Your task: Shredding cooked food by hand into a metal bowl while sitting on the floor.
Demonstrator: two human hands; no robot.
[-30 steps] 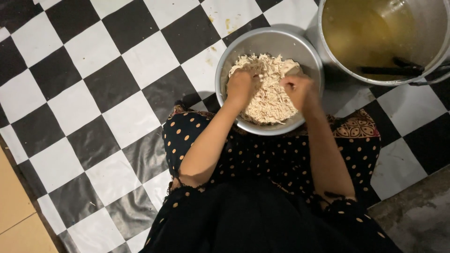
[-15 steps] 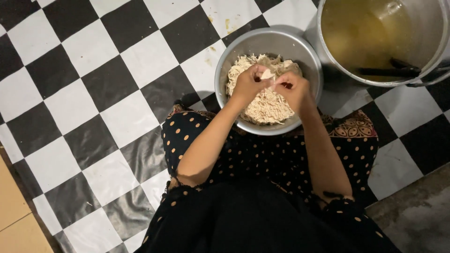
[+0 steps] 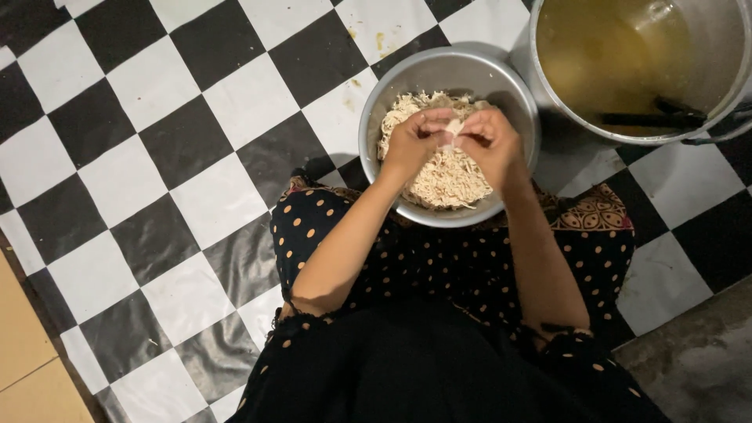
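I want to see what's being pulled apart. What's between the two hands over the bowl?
In the head view, a small pale piece of food is pinched between the left hand and right hand, above the shredded heap in the metal bowl.

**Bowl in front, pot to its right**

A round metal bowl of pale shredded meat sits on the black-and-white checkered floor mat before the person's lap. A large metal pot of yellowish broth stands just right of it, a dark ladle inside.
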